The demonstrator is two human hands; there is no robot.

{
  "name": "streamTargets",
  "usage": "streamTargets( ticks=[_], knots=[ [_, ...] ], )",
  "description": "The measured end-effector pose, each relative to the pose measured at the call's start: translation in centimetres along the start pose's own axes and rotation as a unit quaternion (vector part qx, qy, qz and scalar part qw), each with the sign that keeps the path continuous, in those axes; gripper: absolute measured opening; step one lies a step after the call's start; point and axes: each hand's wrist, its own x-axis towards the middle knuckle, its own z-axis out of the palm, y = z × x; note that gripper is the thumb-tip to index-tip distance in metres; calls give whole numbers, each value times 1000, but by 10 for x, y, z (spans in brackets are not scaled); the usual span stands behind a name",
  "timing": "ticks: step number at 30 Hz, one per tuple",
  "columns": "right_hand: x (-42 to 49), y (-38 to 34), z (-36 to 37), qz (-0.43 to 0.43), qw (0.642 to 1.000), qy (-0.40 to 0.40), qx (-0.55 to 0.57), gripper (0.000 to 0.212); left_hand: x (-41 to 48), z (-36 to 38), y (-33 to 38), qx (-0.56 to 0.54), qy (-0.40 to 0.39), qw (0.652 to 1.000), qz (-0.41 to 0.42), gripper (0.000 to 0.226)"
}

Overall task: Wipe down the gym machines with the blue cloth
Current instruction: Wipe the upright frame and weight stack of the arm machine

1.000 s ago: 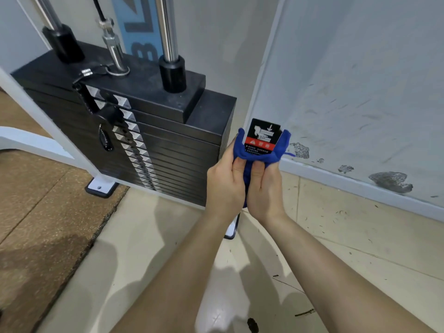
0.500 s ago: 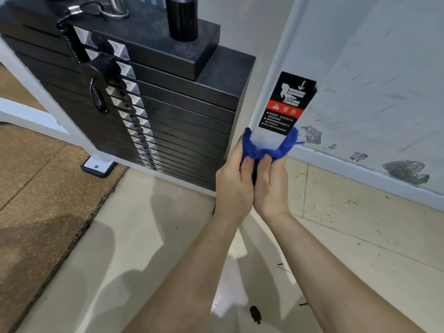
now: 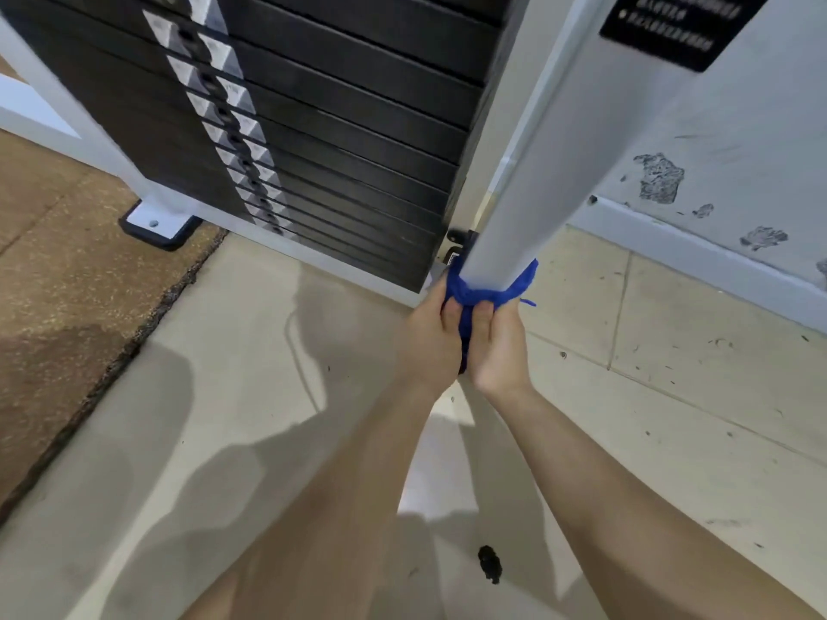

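Location of blue cloth [image 3: 488,290]: looped round the white upright [image 3: 559,163] of the machine, low down, just above the floor tiles [image 3: 671,396], beside the black weight stack [image 3: 349,140]. Ends gathered on the near side of the post.

Hands: left hand [image 3: 432,340] and right hand [image 3: 496,351] pressed together side by side, fingers curled, both pinching the bunched cloth ends. Cloth drawn tight against the post.

Handling, by judgement: soft, light, limp; moulds to the post's corners. Loose thread trailing at the right edge, so prone to fraying or snagging. Probably slides easily on painted metal while kept taut. Liable to slacken and drop on release of either end. Best taken by the two gathered ends, as here, not by the middle.

Writing: black label [image 3: 671,29] high on the upright, cut off by the frame edge, white print too blurred to read. Small white tags [image 3: 223,87] down the stack, numbers illegible. No brand visible.
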Motion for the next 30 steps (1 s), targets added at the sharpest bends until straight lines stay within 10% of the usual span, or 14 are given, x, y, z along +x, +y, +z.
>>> streamTargets(
  ticks=[7, 13, 22, 27, 30],
  knots=[
    [1, 32, 7, 99, 995, -28, -3, 11, -2, 5, -15, 42, 9, 999, -7, 45],
    [-22, 20, -5, 168, 981, -45, -86, 22, -32, -28, -27, -50, -30, 992, -115, 5],
    [-16, -27, 51, 319, 933, -161, 52, 29, -31, -89, -26, -298, -176, 899, -267, 42],
    [-13, -15, 69, 215, 936, -221, -169, 19, -29, -119, -52, -192, -88, 959, -191, 43],
    [-28, -12, 69, 256, 945, -176, -102, 45, -33, -125, -55, -213, -39, 962, -168, 41]
  ],
)
